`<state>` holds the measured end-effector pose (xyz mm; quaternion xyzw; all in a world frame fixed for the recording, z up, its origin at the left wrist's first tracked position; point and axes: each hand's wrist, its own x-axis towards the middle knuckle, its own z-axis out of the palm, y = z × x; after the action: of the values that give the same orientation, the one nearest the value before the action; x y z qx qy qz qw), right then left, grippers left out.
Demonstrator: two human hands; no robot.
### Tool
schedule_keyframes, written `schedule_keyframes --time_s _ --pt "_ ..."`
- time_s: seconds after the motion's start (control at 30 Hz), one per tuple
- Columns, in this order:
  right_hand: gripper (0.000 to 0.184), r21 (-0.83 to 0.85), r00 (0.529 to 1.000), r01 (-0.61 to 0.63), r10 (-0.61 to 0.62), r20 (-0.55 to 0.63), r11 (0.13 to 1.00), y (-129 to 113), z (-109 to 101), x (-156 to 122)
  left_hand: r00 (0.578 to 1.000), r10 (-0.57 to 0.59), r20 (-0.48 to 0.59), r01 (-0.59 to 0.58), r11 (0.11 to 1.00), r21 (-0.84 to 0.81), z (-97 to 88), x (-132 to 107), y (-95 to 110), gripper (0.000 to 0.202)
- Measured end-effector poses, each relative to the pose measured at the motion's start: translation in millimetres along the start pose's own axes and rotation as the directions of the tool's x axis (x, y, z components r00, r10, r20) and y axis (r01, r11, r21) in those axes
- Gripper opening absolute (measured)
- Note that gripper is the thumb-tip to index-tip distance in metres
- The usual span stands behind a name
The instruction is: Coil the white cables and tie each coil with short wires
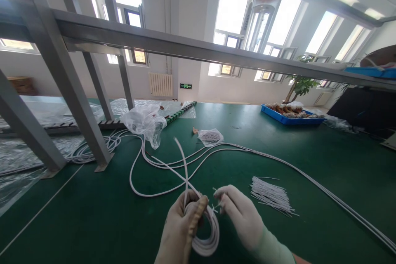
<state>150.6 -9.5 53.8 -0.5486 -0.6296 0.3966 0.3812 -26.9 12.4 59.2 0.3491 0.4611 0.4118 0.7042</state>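
Observation:
A coil of white cable [213, 237] is gripped at its upper side by my gloved left hand [179, 229], thumb across the loops. One cable end sticks up above that hand. A short white tie [214, 209] sits at the coil's right side, where it seems to pass around the loops. My gloved right hand [243, 216] pinches the tie with thumb and fingertips, just right of the coil. To the right of this hand lies a loose pile of white ties [272, 196].
Long white cables [266, 154] run across the green table [235, 173]. A clear bag of ties [210, 136] and crumpled plastic [145, 121] lie farther back. A blue tray [287, 120] stands at the far right. Grey metal posts [66, 70] rise on the left, carrying a crossbar overhead.

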Motion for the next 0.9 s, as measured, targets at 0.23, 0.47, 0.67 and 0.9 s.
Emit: schedule_keyframes --time_s 0.23,0.47,0.67,0.9 --pt "0.036 0.241 0.892 0.257 -0.133 -0.433 0.936 19 -25 -13 0.995 -0.026 0.1 0.038 0.992 -0.117 -1.8 -1 0 0.04" --pt "0.045 0.164 0.928 0.148 -0.079 -0.363 0.975 15 -32 -20 0.996 -0.064 0.054 0.073 0.982 -0.176 2.9 -6 4 0.04" --pt "0.049 0.198 0.983 0.058 -0.022 -0.182 0.978 -8 21 -24 0.998 0.013 0.066 -0.003 0.989 -0.148 5.1 -6 -1 0.034" --pt "0.035 0.0 0.959 -0.095 0.091 -0.267 0.996 -7 48 -41 0.997 -0.063 -0.034 0.062 0.998 -0.031 6.8 -15 1 0.041"
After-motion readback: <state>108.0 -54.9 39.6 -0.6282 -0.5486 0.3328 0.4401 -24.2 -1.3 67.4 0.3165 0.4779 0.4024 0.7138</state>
